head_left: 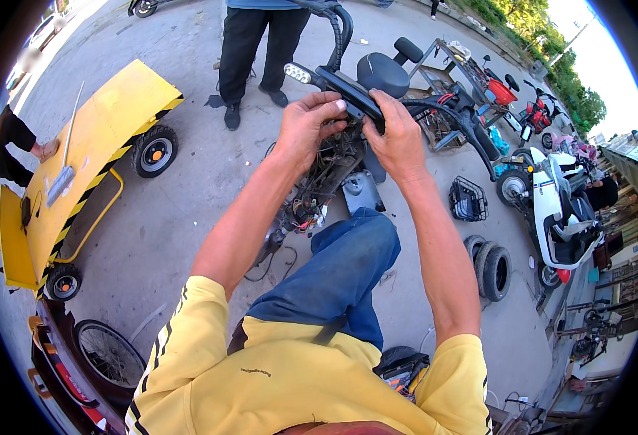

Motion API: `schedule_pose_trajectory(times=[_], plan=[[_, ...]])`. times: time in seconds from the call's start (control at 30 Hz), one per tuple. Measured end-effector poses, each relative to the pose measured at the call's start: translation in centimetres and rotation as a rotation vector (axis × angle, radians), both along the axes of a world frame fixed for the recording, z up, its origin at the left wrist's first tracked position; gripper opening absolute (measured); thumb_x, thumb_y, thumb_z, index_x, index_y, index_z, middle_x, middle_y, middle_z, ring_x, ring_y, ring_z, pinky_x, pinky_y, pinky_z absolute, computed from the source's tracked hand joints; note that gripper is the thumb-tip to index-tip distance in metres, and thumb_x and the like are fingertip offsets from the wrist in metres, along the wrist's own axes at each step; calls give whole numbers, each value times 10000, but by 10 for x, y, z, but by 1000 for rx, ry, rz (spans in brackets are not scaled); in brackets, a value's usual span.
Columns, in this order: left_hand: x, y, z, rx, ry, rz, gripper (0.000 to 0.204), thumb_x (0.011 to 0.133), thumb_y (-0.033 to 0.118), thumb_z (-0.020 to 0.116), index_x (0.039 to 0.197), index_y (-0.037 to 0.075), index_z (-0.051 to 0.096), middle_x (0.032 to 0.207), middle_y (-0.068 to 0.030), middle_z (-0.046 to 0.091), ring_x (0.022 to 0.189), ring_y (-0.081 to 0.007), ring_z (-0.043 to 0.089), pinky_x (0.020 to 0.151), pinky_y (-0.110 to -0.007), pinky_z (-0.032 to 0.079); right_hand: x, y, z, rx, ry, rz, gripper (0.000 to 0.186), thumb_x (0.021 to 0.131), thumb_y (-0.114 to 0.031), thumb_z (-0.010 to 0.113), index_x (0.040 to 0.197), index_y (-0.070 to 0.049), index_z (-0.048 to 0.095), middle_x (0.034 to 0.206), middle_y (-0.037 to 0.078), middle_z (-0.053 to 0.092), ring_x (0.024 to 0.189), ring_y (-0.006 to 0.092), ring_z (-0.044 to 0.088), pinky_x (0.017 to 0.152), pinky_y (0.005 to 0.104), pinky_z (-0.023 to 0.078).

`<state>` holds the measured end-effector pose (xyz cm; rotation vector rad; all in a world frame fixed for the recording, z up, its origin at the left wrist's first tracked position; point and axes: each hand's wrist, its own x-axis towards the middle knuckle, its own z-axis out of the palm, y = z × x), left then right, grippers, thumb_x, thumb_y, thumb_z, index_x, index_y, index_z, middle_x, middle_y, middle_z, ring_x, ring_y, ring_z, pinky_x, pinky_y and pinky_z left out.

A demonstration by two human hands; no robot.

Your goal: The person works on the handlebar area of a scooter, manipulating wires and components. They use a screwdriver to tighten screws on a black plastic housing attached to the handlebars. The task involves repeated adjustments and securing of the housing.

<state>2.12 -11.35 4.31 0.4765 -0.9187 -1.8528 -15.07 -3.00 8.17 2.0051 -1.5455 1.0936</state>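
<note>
A long black panel (352, 94), perhaps a display housing, lies across the front of a partly stripped scooter in front of me. My right hand (398, 134) grips its right end, thumb on the near side and fingers over the far edge. My left hand (306, 125) is closed at the panel's near left side, thumb and fingers pinched; what they hold, if anything, is too small to make out. A white-lensed lamp (298, 72) sticks out beyond the panel's left end. Beneath my hands are bare frame parts and loose coloured wires (306, 210).
A person in dark trousers (261, 51) stands just beyond the scooter. A yellow cart (108, 123) with black wheels is at the left. To the right are a black wire basket (468, 199), several tyres (496, 272) and a white scooter (558, 210). A metal rack (442, 87) stands behind.
</note>
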Motion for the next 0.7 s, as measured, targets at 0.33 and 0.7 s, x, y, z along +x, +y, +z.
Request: schedule_pose_trajectory(times=[0.33, 0.7], plan=[[10, -2, -13, -159, -223, -24, 316, 945, 114, 801, 1208, -27, 696, 1122, -88, 739, 1032, -162, 701, 911, -312, 590, -5, 1, -7, -55, 63, 2, 479, 857, -51, 761, 1318, -1, 641, 1283, 219, 703, 1213, 398, 678, 1023, 469, 563], [2, 14, -31, -312, -418, -4, 464, 921, 90, 805, 1324, -59, 630, 1115, -92, 719, 937, -128, 678, 811, -299, 552, -9, 5, -7, -6, 36, 33, 494, 859, -51, 764, 1335, -13, 636, 1279, 213, 705, 1201, 402, 681, 1016, 474, 564]])
